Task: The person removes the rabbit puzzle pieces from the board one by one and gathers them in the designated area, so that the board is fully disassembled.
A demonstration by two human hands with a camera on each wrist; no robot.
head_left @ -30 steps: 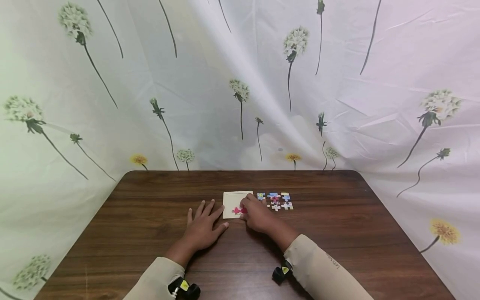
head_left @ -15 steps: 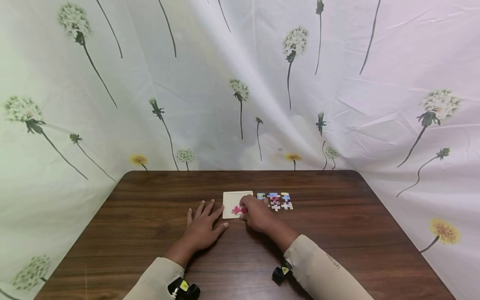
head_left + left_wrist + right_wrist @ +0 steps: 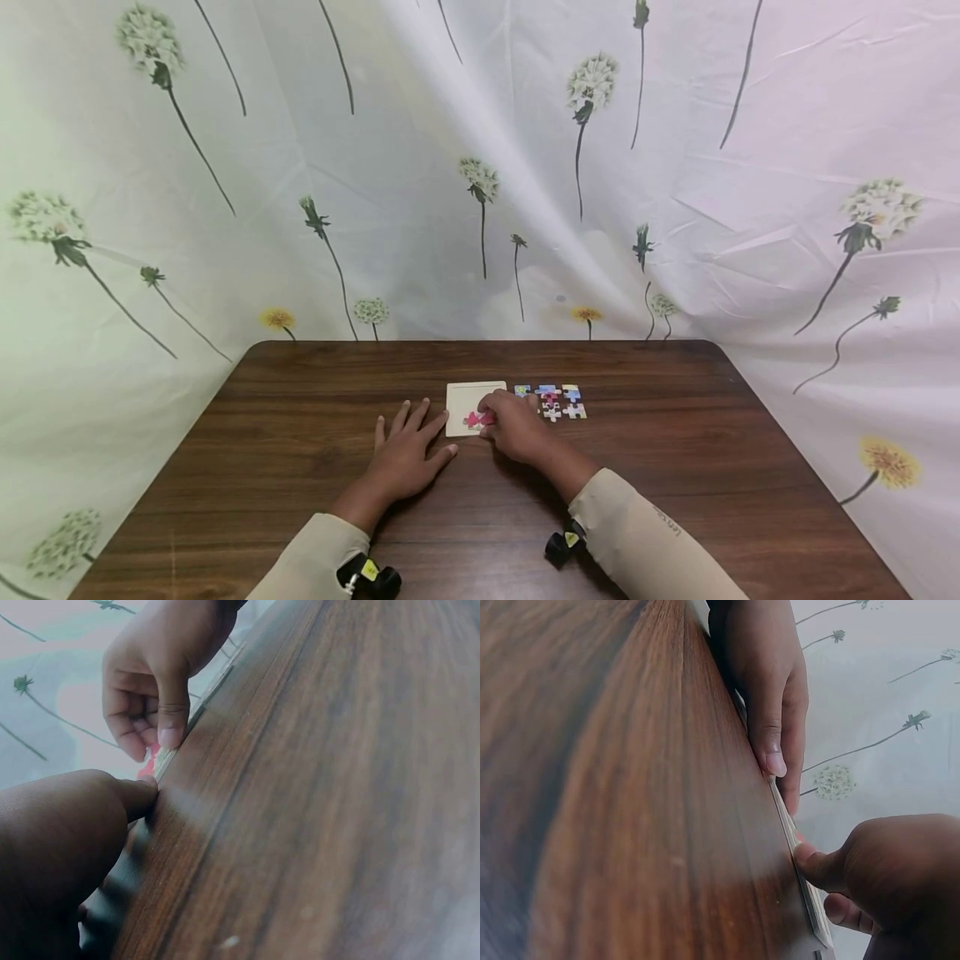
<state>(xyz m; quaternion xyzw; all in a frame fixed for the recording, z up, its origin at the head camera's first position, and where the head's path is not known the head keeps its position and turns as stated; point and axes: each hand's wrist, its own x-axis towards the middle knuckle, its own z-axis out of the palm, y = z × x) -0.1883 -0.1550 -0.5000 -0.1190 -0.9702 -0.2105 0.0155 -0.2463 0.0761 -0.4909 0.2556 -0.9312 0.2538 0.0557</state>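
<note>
A square cream puzzle board (image 3: pixel 461 397) lies on the table with pink puzzle pieces (image 3: pixel 472 420) along its near edge. My right hand (image 3: pixel 519 429) reaches over the board's right side, fingers and thumb bent down round a pink piece that they mostly cover. In the left wrist view, a bit of red (image 3: pixel 150 763) shows below that hand's fingertips. My left hand (image 3: pixel 407 462) rests on the table with fingers spread, its index fingertip against the board's left edge. Seen from the right wrist, the left thumb (image 3: pixel 774 757) lies at the board's corner.
Right of the board, several loose jigsaw pieces (image 3: pixel 573 411) in blue, white and pink lie in two rows, partly behind the right hand. The brown wooden table (image 3: pixel 300 417) ends at a white curtain (image 3: pixel 420 250) printed with dandelions. Each wrist wears a small black camera (image 3: pixel 562 548).
Both hands stay in place. The pink pieces under the right fingers shift very slightly on the board.
</note>
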